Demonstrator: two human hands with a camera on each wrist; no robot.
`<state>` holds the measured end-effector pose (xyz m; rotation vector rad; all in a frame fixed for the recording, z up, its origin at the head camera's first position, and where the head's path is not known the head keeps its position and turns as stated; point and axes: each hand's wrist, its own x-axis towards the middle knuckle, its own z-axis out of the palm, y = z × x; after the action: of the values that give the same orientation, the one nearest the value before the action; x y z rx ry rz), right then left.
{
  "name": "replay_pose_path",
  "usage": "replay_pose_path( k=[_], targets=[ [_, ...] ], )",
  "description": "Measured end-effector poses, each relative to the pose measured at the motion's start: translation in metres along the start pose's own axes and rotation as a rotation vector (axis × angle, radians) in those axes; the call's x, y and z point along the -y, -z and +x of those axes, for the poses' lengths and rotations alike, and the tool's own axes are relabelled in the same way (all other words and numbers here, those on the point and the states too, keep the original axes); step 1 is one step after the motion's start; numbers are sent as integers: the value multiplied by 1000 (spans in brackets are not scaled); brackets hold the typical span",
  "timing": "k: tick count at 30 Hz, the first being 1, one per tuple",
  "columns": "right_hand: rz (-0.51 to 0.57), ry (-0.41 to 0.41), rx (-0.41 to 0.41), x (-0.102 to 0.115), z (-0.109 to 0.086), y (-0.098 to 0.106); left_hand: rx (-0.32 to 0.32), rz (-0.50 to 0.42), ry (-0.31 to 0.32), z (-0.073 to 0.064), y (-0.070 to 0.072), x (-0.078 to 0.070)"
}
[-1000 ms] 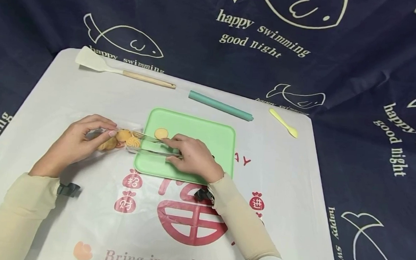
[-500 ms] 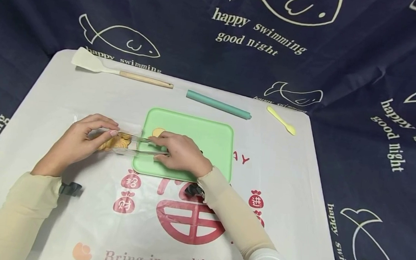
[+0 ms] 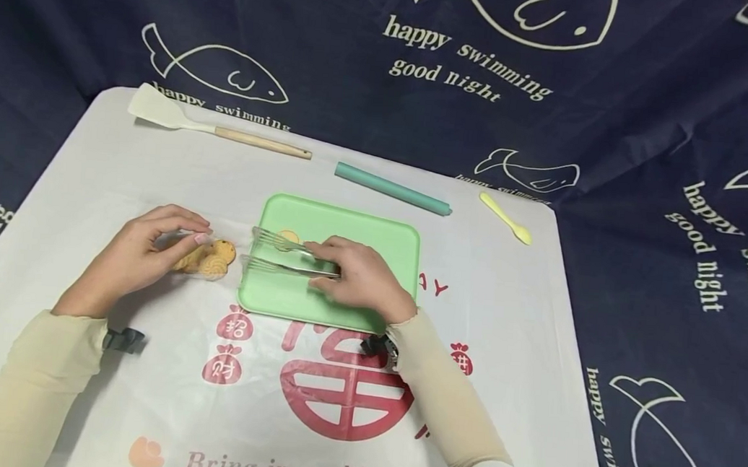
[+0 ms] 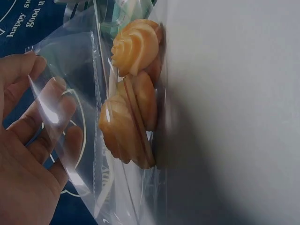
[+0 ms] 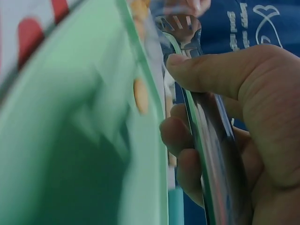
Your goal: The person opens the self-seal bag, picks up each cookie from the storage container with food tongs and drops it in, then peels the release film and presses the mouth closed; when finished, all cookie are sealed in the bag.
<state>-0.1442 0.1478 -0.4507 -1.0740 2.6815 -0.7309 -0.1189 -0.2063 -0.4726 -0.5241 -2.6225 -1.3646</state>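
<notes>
My left hand (image 3: 144,254) pinches the edge of a clear plastic bag (image 4: 70,51) lying left of the tray. Inside the bag are several golden cookies (image 3: 217,260), one with a piped swirl in the left wrist view. My right hand (image 3: 361,276) holds metal serving tongs (image 3: 306,271) with slotted ends. The tongs point left over the light green tray (image 3: 380,237), arms spread, and no cookie shows between them. One round cookie (image 3: 290,236) lies on the tray, partly behind the tongs' far arm.
Along the table's far side lie a white spatula (image 3: 161,110) with a wooden handle, a teal stick (image 3: 393,188) and a yellow spoon (image 3: 505,219). A printed white cover (image 3: 521,359) lies over the table, with a dark blue fish-print cloth behind it.
The tongs reached left into the bag's mouth among the cookies, then drew back right over the tray with their arms spread. My left hand stays on the bag.
</notes>
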Motion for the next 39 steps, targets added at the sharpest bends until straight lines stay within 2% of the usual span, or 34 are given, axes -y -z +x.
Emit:
replay_pose_path(
  k=[5,10,21,27,39],
  targets=[
    [-60,-88,-65,-17,-14,8,5,-19,6,1,-1,-2],
    [-135,-142,-61,-22,-17,8,11,-30,4,3,-4,-3],
    [-202,-170,-56,-27,-14,6,25,-15,34,3,-5,-3],
    [-216,-199,-69,-33,-15,11,21,-13,24,3,-4,-2],
    [-196,-186,-57,-30,-9,9,29,-15,17,4,-4,1]
  ],
)
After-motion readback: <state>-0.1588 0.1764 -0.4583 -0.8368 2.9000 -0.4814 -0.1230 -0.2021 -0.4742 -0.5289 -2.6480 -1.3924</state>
